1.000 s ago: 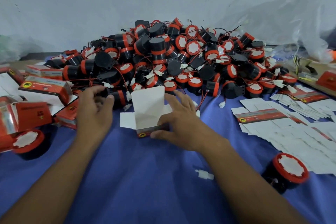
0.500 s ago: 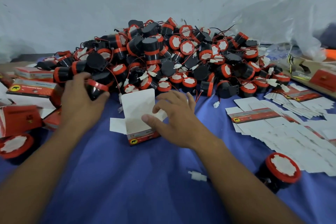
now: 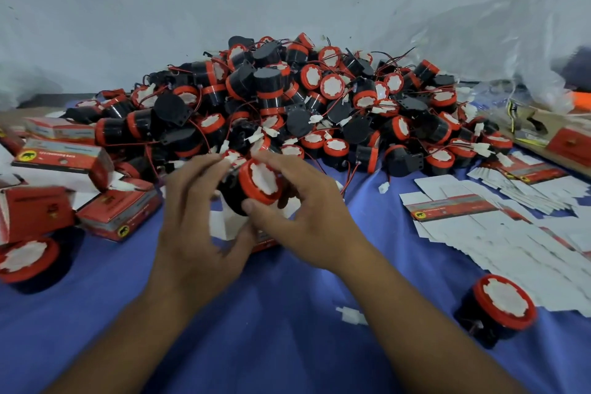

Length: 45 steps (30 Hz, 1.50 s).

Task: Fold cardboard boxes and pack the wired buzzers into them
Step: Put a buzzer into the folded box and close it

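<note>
While left hand (image 3: 195, 233) and right hand (image 3: 310, 221) both clamp curled fingers (image 3: 281, 166) on one buzzer (image 3: 259, 182) just above the open box (image 3: 224, 227), its wire is hidden. Risk: lead snags the pile (image 3: 319, 99) or jams a flap, and the unheld box likely tips.

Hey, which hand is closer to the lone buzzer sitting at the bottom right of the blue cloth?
Right. The right hand is up and left of the lone buzzer, apart from it; the left hand is farther left, beyond it. Both hold a second buzzer.
</note>
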Motion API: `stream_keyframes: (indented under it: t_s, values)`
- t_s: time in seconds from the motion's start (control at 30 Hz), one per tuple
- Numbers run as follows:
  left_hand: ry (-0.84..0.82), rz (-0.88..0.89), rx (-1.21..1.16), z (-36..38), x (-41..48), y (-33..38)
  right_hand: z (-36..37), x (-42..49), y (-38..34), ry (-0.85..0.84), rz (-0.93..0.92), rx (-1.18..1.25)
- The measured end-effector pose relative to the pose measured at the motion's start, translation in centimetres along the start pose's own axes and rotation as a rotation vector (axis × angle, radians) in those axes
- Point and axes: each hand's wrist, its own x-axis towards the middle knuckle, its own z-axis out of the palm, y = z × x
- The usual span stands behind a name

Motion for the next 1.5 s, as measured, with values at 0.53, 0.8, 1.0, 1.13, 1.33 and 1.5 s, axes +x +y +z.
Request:
stream_keyframes:
  t_s: [0.53,0.8,1.0,1.13,1.33,1.5]
  values:
    - [-0.003,-0.314,0.171,-1.3,0.0,-3.4,-0.3,-0.3,2.7,-0.276,0.007,-0.316]
    - [0.124,-0.176,-0.117,-1.3,0.8,0.0,0.0,0.0,3.0,-0.41,0.044,-0.519]
    - [0.033,-0.391,-0.432,-0.5,0.3,-0.1,0.3,-0.1,2.9,-0.424,0.057,-0.567]
    - [-0.093,-0.212,-0.068,-0.2,-0.3,-0.9,0.7,-0.1,2.8,-0.391,0.048,-0.567]
    - [-0.23,-0.039,0.108,0.1,-0.6,-1.6,0.7,-0.1,2.9,-0.344,0.015,-0.578]
    - [-0.409,-0.13,0.046,-0.1,-0.5,-2.0,0.6,0.1,2.4,-0.301,0.007,-0.449]
